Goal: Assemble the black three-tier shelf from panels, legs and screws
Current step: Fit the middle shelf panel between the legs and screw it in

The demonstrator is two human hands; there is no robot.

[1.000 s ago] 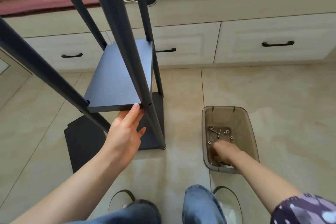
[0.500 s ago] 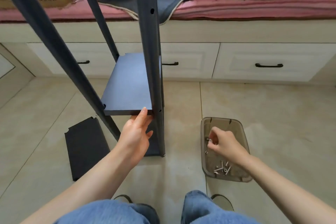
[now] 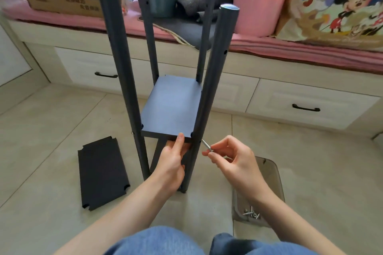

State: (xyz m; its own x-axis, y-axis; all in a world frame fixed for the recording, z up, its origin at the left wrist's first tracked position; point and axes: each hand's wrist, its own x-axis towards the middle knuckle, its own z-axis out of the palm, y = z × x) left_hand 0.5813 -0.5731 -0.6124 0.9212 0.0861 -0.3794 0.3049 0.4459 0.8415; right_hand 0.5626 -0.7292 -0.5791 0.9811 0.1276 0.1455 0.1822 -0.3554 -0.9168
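A small silver screw [image 3: 206, 144] is pinched between the fingers [image 3: 209, 153] of the right hand [image 3: 234, 161]. Its tip is set at a hole in the near right leg [image 3: 213, 89], just beside the corner of the middle panel [image 3: 172, 107]. That panel is held up from below by the left hand [image 3: 172, 161], with the thumb pressed on its front edge and the other fingers curled under it. This looks like the step of fixing the panel to that leg. Next, the screw likely needs to be pushed straight in and turned while the panel is kept level. A spare panel [image 3: 102, 172] lies on the floor, left of that leg. More screws [image 3: 251, 212] sit in a tub [image 3: 273, 182] to its right.
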